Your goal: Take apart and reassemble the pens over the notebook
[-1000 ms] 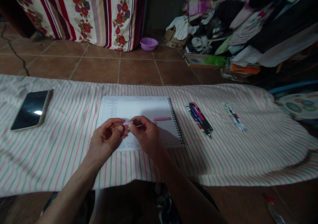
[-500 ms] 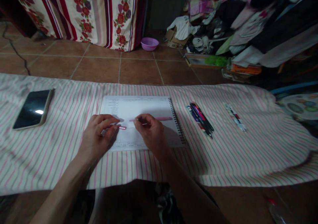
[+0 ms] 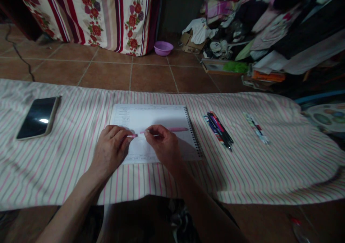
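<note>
My left hand [image 3: 111, 147] is closed in a pinch on a small pink pen part [image 3: 132, 136], its tip pointing right. My right hand [image 3: 161, 144] is closed on a thin pen piece [image 3: 142, 132], probably the refill, whose pink end points left, close to the part in my left hand. Both hands hover over the lower half of an open spiral notebook [image 3: 151, 117] on the striped cloth [image 3: 67, 164]. A pink pen barrel [image 3: 178, 129] lies on the page just right of my right hand.
A dark phone [image 3: 37, 117] lies at the left of the cloth. Several pens [image 3: 219, 129] lie right of the notebook, with another patterned pen [image 3: 256, 127] further right. Beyond are a tiled floor, a purple basin [image 3: 163, 47] and piled clothes [image 3: 256, 23].
My hands came apart and lowered onto the notebook, each keeping one pen piece. Since half a second ago the left hand's piece has moved back toward the right hand's piece.
</note>
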Demonstrator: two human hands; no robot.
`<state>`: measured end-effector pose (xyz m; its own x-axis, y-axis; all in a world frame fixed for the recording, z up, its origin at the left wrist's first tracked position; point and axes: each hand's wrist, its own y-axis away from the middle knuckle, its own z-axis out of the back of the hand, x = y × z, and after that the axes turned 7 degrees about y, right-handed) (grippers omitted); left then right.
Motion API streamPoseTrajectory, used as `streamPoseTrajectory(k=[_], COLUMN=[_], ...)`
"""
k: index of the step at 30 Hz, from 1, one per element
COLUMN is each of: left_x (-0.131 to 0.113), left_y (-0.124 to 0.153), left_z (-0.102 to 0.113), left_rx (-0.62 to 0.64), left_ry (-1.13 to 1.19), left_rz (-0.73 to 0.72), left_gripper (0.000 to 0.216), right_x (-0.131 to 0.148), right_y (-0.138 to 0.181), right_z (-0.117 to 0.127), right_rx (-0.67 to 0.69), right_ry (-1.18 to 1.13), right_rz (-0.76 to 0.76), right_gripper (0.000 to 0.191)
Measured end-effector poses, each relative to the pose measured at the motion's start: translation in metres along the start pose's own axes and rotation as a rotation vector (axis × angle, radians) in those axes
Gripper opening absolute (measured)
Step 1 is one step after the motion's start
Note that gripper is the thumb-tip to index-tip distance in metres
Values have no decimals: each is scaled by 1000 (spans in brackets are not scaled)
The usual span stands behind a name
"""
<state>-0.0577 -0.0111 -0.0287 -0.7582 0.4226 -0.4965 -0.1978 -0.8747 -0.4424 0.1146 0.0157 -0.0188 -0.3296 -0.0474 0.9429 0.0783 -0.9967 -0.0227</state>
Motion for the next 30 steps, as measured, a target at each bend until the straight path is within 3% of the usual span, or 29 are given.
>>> streamPoseTrajectory(k=[7, 16, 24, 30], left_x=[-13, -15, -19, -19], left_y=[1, 0, 0, 0], left_z=[6, 6, 9, 8], left_rx=[-49, -95, -104, -97], left_ry=[153, 230, 271, 266], left_rz=[189, 139, 143, 107], left_gripper=[18, 16, 16, 15], right_x=[-2, 10, 9, 6], right_y=[-3, -3, -4, -5], right_z=[-2, 8, 10, 6], right_rx=[68, 269, 281, 254], right_ry=[-288, -661, -694, -564], right_rz=[-158, -431, -432, -312], right_gripper=[16, 13, 15, 14])
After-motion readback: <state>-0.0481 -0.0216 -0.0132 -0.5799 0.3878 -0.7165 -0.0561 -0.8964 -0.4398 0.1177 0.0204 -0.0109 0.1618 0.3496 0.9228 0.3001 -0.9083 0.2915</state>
